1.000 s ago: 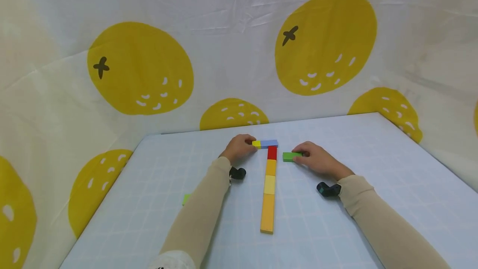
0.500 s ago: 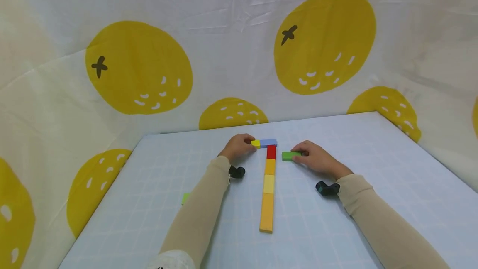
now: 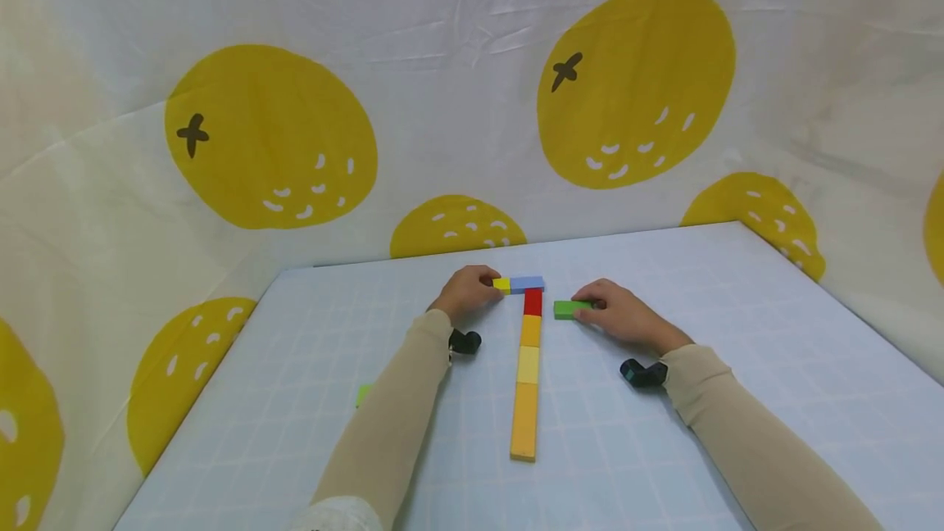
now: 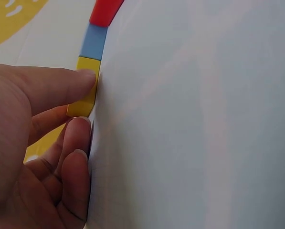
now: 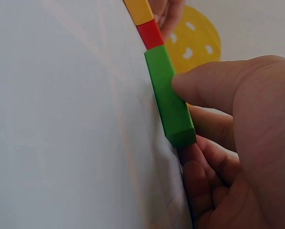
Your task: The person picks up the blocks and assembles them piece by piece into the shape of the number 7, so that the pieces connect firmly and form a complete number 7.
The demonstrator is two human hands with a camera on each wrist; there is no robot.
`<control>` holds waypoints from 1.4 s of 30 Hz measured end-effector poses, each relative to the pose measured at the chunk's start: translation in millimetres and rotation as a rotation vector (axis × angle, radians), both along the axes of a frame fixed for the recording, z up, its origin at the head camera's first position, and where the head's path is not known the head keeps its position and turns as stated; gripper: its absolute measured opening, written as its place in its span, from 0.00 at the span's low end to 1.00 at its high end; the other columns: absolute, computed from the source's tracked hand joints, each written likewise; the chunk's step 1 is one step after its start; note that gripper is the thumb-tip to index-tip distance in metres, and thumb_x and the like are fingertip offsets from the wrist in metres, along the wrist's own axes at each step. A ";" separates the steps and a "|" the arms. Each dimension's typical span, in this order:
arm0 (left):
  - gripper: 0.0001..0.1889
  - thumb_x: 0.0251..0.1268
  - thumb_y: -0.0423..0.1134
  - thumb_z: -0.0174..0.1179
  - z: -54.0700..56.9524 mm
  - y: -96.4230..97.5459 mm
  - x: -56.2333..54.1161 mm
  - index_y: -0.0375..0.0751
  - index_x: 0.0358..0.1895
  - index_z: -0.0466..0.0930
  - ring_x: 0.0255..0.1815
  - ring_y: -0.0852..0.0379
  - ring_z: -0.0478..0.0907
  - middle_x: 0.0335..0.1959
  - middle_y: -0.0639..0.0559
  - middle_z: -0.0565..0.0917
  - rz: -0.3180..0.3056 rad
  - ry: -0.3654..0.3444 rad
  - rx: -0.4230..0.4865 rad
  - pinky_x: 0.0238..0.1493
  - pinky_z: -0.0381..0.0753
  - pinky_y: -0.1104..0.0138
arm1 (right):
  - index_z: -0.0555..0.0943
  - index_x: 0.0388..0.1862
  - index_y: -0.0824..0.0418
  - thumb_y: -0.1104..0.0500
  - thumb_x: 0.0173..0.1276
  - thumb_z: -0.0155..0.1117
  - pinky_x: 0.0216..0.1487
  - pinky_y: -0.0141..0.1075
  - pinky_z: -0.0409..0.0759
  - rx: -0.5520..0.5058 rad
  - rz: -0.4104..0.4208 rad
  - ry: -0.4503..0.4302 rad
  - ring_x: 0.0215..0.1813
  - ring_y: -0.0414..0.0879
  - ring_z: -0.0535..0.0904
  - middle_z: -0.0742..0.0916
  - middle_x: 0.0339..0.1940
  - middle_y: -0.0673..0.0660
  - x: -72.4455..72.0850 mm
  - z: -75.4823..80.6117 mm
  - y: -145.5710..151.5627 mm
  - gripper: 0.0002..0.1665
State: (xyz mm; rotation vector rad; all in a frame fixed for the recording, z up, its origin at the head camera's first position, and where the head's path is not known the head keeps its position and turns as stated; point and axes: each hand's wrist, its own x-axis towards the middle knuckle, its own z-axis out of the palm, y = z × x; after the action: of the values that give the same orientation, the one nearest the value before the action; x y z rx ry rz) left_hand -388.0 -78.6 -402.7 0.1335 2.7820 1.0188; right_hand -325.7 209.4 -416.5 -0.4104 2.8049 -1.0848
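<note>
My left hand (image 3: 469,292) pinches a yellow block (image 4: 89,90) between thumb and fingers. The yellow block's end meets a blue block (image 3: 527,283) that lies crosswise at the far end of a column. That column runs toward me: a red block (image 3: 533,302), an orange block (image 3: 530,331), a pale yellow block (image 3: 528,365) and a longer orange block (image 3: 524,420). Right of the red block, a green block (image 5: 168,100) is pinched by my right hand (image 3: 623,315). A small gap separates the green block from the column in the head view.
A light green block (image 3: 364,394) lies on the left of the table, partly hidden by my left sleeve. The table (image 3: 634,465) has a pale checked cloth. Behind it hangs a white curtain (image 3: 457,105) with large yellow fruit prints.
The whole head view has shifted slightly. Both hands keep their holds on the yellow and green blocks, and the blocks show no visible movement relative to one another.
</note>
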 end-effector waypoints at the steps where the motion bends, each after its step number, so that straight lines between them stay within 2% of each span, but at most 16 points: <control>1: 0.18 0.66 0.45 0.67 0.9 0.3 0.1 0.50 0.58 0.82 0.50 0.51 0.73 0.47 0.55 0.79 -0.001 0.001 0.001 0.58 0.74 0.56 | 0.81 0.60 0.54 0.48 0.73 0.63 0.66 0.56 0.70 0.000 -0.004 0.001 0.60 0.56 0.71 0.77 0.64 0.59 0.7 1.3 -0.2 0.21; 6: 0.18 0.66 0.45 0.67 3.7 1.2 1.0 0.50 0.58 0.83 0.49 0.51 0.73 0.46 0.54 0.80 -0.007 0.019 0.006 0.58 0.74 0.56 | 0.80 0.60 0.55 0.49 0.73 0.63 0.65 0.56 0.70 -0.006 -0.013 0.004 0.59 0.57 0.71 0.77 0.63 0.60 1.8 4.2 -1.2 0.21; 12: 0.20 0.66 0.44 0.67 -0.3 0.2 3.5 0.48 0.61 0.81 0.50 0.51 0.73 0.48 0.53 0.80 0.000 0.007 0.011 0.59 0.74 0.57 | 0.80 0.60 0.54 0.47 0.73 0.64 0.66 0.55 0.70 -0.005 -0.019 -0.030 0.60 0.56 0.71 0.76 0.64 0.58 -0.7 -1.1 0.0 0.21; 23: 0.21 0.66 0.44 0.67 -2.0 -1.8 2.1 0.47 0.61 0.81 0.51 0.52 0.74 0.48 0.54 0.80 -0.025 0.061 0.034 0.59 0.75 0.58 | 0.80 0.61 0.53 0.47 0.72 0.64 0.66 0.56 0.70 -0.003 -0.028 -0.014 0.60 0.56 0.71 0.76 0.64 0.59 -2.4 0.6 0.8 0.22; 31: 0.20 0.68 0.43 0.65 -2.9 -2.6 9.3 0.48 0.62 0.80 0.52 0.51 0.73 0.50 0.53 0.80 -0.019 0.069 0.035 0.60 0.74 0.58 | 0.80 0.61 0.54 0.48 0.73 0.64 0.66 0.55 0.71 -0.010 -0.015 -0.020 0.60 0.56 0.71 0.76 0.63 0.59 -0.6 -0.9 0.5 0.21; 36: 0.20 0.67 0.42 0.66 -2.4 -6.4 9.6 0.49 0.61 0.80 0.51 0.51 0.73 0.48 0.54 0.80 -0.013 0.049 0.074 0.59 0.74 0.57 | 0.80 0.60 0.53 0.47 0.73 0.64 0.65 0.56 0.71 -0.005 -0.026 -0.029 0.60 0.56 0.71 0.76 0.64 0.59 -0.2 -2.4 0.4 0.22; 42: 0.22 0.65 0.44 0.67 2.7 -12.7 7.4 0.50 0.62 0.79 0.51 0.52 0.75 0.49 0.55 0.81 -0.019 -0.016 0.101 0.59 0.75 0.56 | 0.81 0.60 0.53 0.47 0.73 0.64 0.66 0.56 0.70 0.003 -0.027 -0.026 0.60 0.56 0.71 0.76 0.64 0.58 -2.1 -1.3 0.1 0.21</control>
State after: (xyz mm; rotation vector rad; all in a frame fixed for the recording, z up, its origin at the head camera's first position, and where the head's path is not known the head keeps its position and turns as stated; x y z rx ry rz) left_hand -380.7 -91.3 -400.0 0.1646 2.7100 1.1507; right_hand -327.8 209.5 -417.7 -0.3564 2.7972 -1.0834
